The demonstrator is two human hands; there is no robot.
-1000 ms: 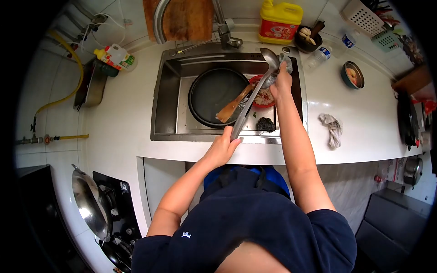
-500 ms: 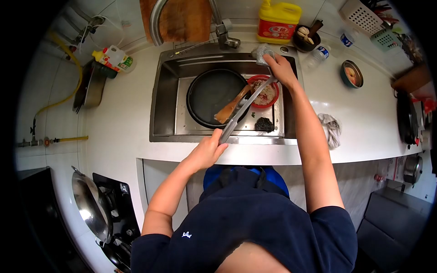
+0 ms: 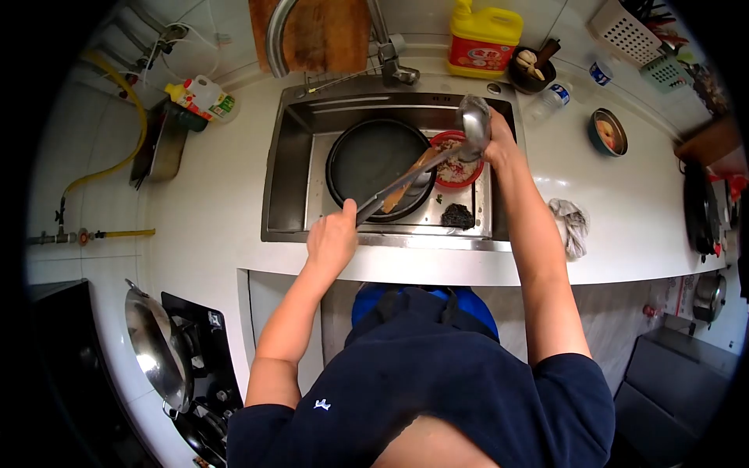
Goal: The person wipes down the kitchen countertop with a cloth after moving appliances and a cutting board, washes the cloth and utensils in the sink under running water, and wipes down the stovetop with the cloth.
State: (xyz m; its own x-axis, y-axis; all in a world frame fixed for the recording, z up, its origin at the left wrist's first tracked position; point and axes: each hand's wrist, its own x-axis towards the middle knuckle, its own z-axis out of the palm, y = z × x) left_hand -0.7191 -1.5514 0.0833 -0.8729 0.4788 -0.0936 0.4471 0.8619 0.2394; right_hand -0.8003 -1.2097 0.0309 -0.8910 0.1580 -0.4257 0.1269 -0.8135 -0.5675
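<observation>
My left hand [image 3: 334, 238] is closed on the dark handle of a long metal ladle [image 3: 474, 129], held slanting over the sink [image 3: 304, 236]. My right hand [image 3: 499, 139] is behind the ladle's bowl at the sink's right side, with a grey scrubber [image 3: 471, 101] partly hidden behind the bowl. Below the ladle, a large dark pan [image 3: 370, 160] lies in the sink, with a wooden spatula [image 3: 396, 193] across its right side. Beside the pan, a red bowl [image 3: 451, 178] holds food scraps, and a black scouring pad [image 3: 457, 216] lies on the sink floor.
A faucet [image 3: 390, 58] and a yellow jug [image 3: 484, 39] stand behind the sink. On the right counter are a grey cloth [image 3: 571, 228], a small bowl [image 3: 608, 131] and a plastic bottle [image 3: 552, 100]. A wok [image 3: 156, 343] rests on the stove at left.
The ladle's bowl has turned into view near my right hand. My left hand has moved left and up with the handle, tilting it flatter. The view has shifted slightly.
</observation>
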